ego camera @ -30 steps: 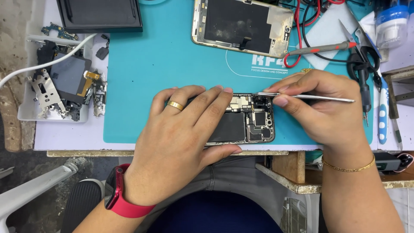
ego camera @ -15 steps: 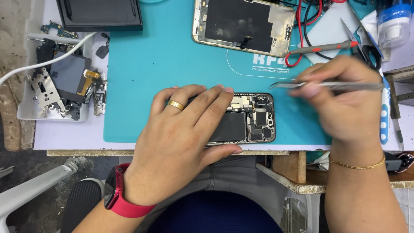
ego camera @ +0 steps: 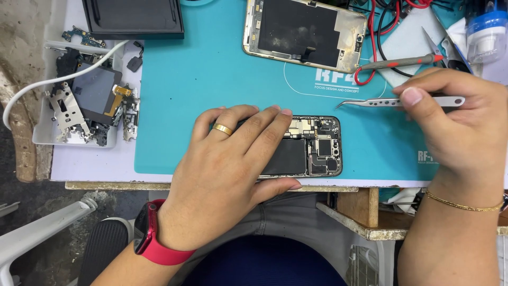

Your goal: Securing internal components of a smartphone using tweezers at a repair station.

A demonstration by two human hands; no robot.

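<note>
My left hand (ego camera: 227, 169) lies flat across the left half of an opened phone body (ego camera: 312, 148) on the teal work mat (ego camera: 211, 74), pressing it down. The phone's battery and circuit boards show at its right end. My right hand (ego camera: 455, 127) grips curved metal tweezers (ego camera: 370, 103), whose tip points left and hovers above the mat, up and to the right of the phone. The tweezers touch nothing. A gold ring sits on my left hand and a red watch on that wrist.
A detached phone screen (ego camera: 304, 32) lies face down at the mat's top. A white tray (ego camera: 42, 139) of small parts sits at left, with a white cable (ego camera: 53, 82) over it. A dark box (ego camera: 132, 18) is at top left. Probes (ego camera: 402, 62), scissors and a bottle (ego camera: 484, 29) crowd the right.
My right hand drew the tweezers away from the phone's top right corner, moving right and slightly up. My left hand stayed put on the phone.
</note>
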